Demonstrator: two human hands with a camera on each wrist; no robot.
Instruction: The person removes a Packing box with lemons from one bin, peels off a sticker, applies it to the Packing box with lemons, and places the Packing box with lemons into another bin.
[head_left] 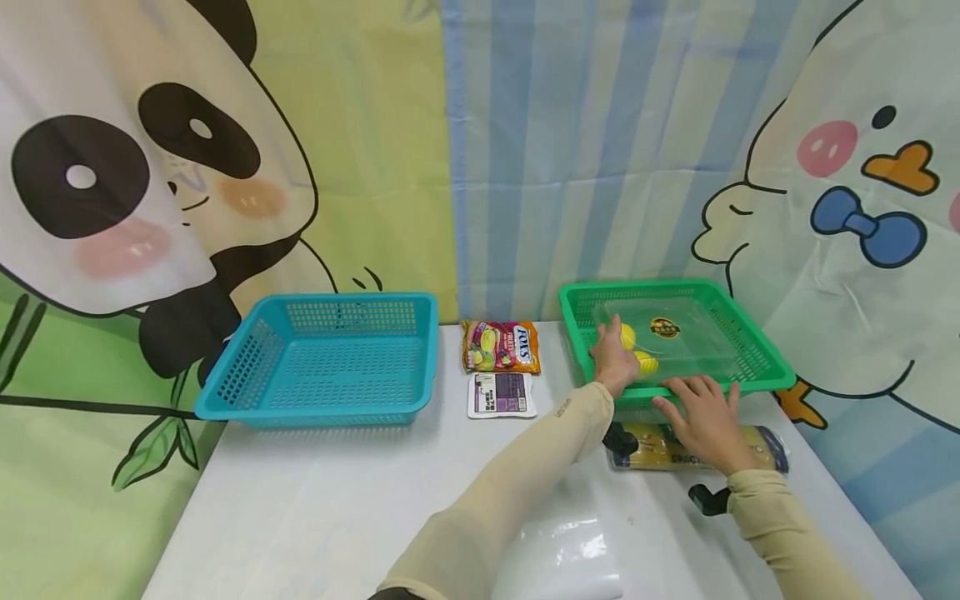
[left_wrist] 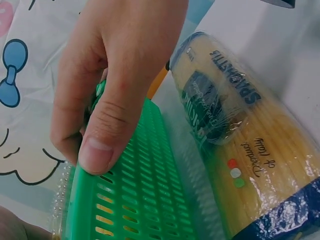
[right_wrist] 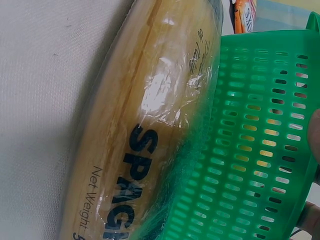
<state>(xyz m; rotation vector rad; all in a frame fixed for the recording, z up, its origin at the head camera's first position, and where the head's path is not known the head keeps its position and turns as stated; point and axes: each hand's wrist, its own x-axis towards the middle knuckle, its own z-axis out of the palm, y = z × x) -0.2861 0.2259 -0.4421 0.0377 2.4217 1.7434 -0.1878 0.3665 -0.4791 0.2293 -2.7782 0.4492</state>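
A clear plastic box with a dark and gold label sits in the green basket, and yellow rounded pieces show at its left end. My left hand lies over that end, its fingers pointing away from me; its thumb and any grip are hidden. With my right hand I grip the basket's near rim. In the left wrist view, the right thumb presses the outer wall while the fingers go over the rim. A spaghetti pack lies along the basket's near side, partly beneath my right hand.
A blue basket stands on the left of the white table. Between the baskets lie a FOX'S candy bag and a small white and purple packet. Glossy clear plastic packaging is at the near edge. Printed curtains hang behind.
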